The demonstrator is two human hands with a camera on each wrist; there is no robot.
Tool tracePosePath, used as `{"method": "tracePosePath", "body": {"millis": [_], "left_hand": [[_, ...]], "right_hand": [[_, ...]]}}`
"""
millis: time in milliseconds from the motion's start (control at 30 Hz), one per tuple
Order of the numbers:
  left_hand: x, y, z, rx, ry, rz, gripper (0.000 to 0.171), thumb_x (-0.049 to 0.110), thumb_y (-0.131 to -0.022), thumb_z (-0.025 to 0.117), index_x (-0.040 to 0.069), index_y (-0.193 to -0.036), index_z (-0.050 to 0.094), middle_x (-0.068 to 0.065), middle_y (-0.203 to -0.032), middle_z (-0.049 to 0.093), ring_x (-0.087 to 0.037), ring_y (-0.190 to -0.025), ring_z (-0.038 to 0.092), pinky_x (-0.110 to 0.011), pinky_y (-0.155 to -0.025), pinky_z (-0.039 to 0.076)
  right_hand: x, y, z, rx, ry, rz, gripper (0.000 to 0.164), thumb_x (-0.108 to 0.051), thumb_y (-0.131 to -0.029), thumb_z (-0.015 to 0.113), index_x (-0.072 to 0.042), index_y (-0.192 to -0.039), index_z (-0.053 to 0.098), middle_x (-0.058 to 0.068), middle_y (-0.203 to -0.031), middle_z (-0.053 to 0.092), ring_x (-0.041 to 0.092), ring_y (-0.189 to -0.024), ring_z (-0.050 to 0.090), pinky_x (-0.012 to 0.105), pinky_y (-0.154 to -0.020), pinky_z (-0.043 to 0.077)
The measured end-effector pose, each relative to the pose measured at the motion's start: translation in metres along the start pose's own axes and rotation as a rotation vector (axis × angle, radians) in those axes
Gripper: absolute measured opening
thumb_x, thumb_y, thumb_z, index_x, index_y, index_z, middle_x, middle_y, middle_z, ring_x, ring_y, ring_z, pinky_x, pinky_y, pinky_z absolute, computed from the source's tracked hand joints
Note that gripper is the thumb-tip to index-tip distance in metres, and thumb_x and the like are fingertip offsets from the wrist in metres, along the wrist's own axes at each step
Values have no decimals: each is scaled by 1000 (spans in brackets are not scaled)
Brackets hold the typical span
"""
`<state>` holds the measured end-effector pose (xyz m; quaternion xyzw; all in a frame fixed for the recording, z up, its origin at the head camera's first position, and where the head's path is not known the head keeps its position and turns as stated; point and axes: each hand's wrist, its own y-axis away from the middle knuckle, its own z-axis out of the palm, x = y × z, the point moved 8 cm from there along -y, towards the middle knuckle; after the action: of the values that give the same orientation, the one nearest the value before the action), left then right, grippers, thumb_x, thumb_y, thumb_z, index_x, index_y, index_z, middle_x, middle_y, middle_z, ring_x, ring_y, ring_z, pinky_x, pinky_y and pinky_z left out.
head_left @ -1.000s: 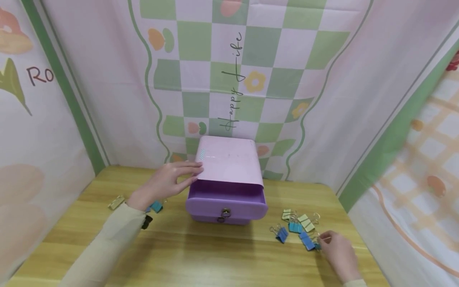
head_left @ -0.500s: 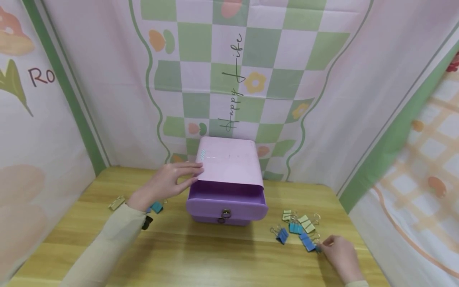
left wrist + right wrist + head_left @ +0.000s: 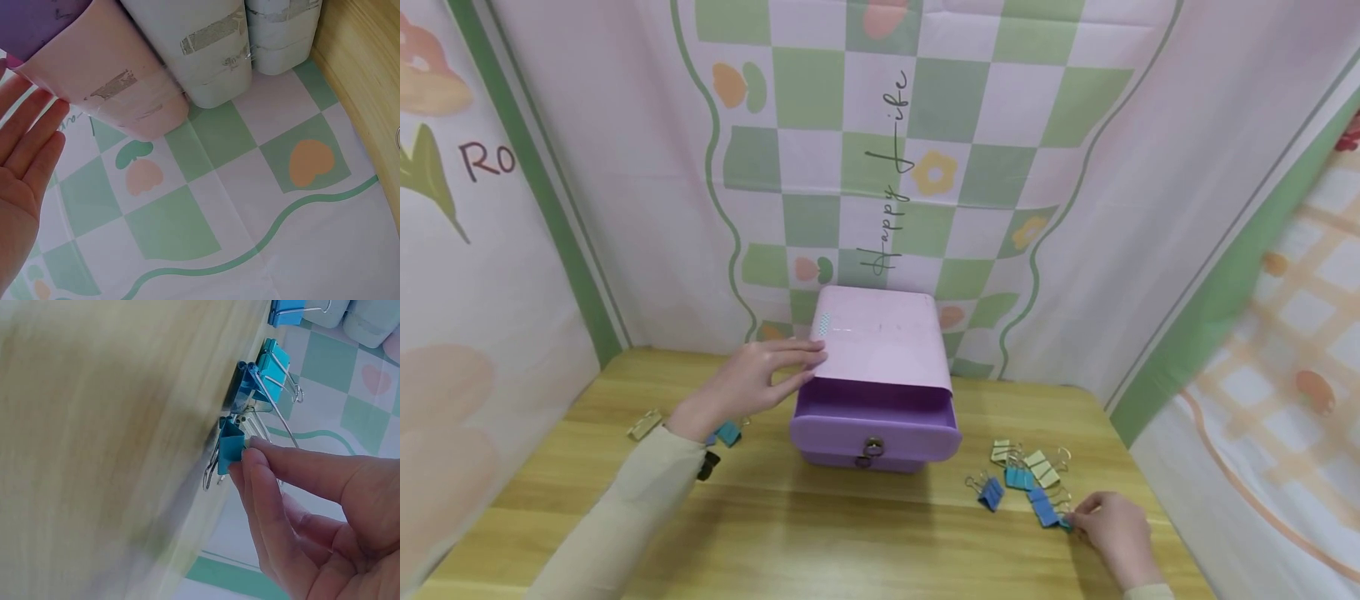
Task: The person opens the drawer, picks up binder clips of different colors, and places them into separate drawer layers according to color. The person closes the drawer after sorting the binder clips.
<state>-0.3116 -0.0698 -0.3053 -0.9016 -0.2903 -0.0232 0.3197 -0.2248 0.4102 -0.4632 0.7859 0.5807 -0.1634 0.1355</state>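
Note:
A small drawer box with a pink top (image 3: pixel 880 337) stands at the middle of the table's far side. Its upper purple drawer (image 3: pixel 874 437) is pulled partway out. My left hand (image 3: pixel 745 382) rests straight fingers on the box's top left edge; in the left wrist view those fingers (image 3: pixel 37 134) lie along the pink side. At the right, my right hand (image 3: pixel 1111 529) pinches a teal binder clip (image 3: pixel 230 447) between thumb and fingertips, low at the tabletop. A blue binder clip (image 3: pixel 1042 507) lies right beside it, with its wire handle close to my fingers.
Left of that are a teal clip (image 3: pixel 1018 477), a blue clip (image 3: pixel 990 493) and two yellow clips (image 3: pixel 1041 468). Near my left forearm lie a yellow clip (image 3: pixel 644 424) and a teal clip (image 3: pixel 728 432). A patterned curtain (image 3: pixel 880 167) hangs behind the wooden table (image 3: pixel 850 542).
My right fingers have lowered slightly around the teal clip at the right end of the pile. My left hand and the drawer box stay as they were.

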Motion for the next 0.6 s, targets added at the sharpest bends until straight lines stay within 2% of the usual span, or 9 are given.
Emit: {"method": "tracePosePath", "body": {"millis": [167,400,600], "left_hand": [[0,0,0,0,-4,-1,30,26,-94,60,16,-121,65,-1,-131,60,-20,-116,60,-36,-98,50],[1,0,-1,8,-2,7,30,25,-94,60,15,-121,65,-1,-131,60,-20,-115,61,-36,-97,51],[1,0,-1,8,-2,6,30,26,-94,60,15,-121,65,-1,-131,60,-20,-116,61,-36,-97,50]], "right_hand": [[0,-2,-4,34,-3,2,16,-22,-75,75,-8,-71,66,2,-67,64,23,-68,55,33,-61,36],[-7,-1,-15,136,6,-44,13,-17,-74,75,-5,-76,70,15,-78,71,28,-69,61,33,-59,39],[-14,3,-24,202,-9,-93,9,-14,-75,75,-6,-78,71,10,-74,71,17,-61,59,29,-58,39]]}}
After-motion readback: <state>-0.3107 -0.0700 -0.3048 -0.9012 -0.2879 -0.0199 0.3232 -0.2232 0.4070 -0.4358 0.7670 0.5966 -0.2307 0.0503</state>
